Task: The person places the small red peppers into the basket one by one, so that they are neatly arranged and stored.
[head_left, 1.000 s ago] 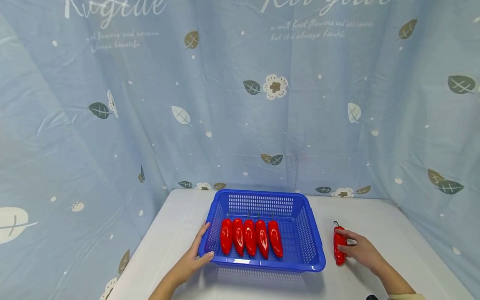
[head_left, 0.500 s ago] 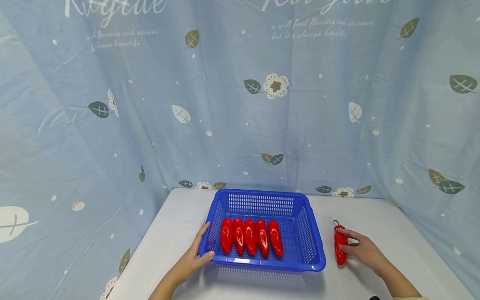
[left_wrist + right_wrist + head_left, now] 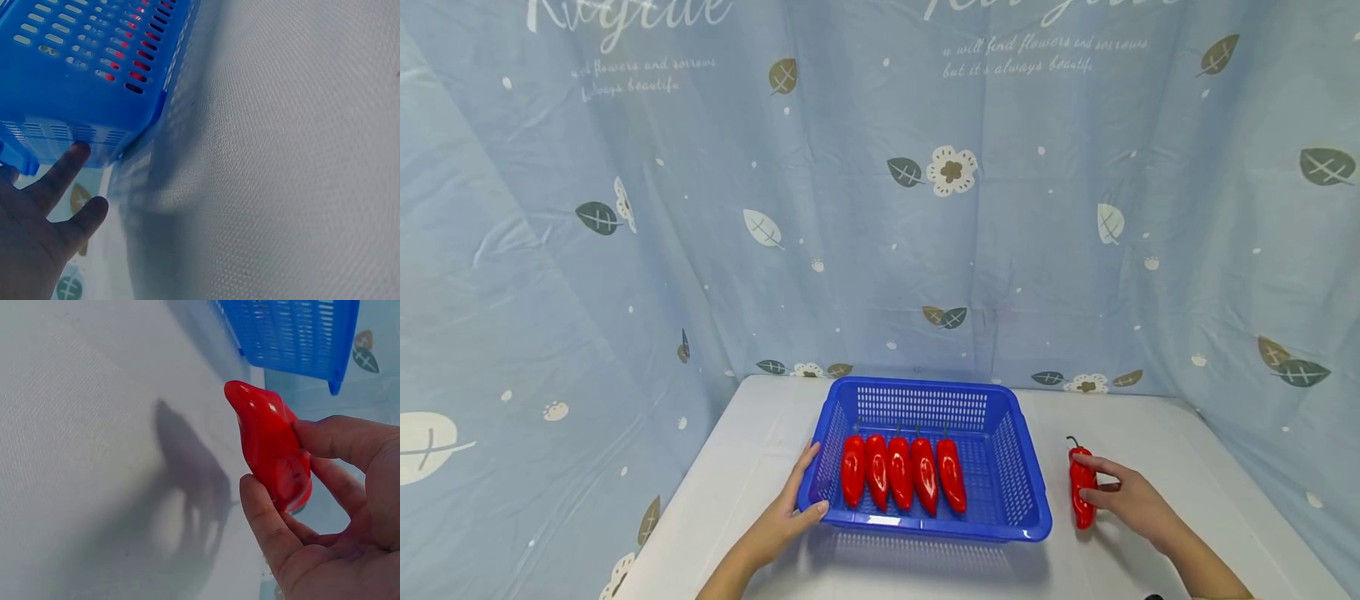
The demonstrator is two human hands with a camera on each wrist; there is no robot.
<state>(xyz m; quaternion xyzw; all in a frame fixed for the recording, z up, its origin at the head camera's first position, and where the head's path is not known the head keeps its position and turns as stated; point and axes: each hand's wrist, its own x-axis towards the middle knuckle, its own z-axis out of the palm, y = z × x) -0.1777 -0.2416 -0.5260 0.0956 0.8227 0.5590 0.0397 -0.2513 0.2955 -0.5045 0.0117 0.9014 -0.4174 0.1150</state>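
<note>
My right hand pinches a glossy red chili pepper with a curved stem, right of the basket. In the right wrist view the thumb lies on one side of the pepper and fingers on the other, its shadow apart from it on the white surface. At the left, my left hand rests against the front left corner of a blue plastic basket, thumb at the rim. The left wrist view shows its straight, spread fingers, one touching the basket wall. Several red peppers lie side by side inside.
The basket stands on a white table. Behind and beside the table hangs a light blue curtain printed with leaves and flowers. In the basket, bare floor shows right of the row of peppers.
My right hand has moved slightly to the right and away from me with the pepper in its grip. The left hand and the basket have stayed in place.
</note>
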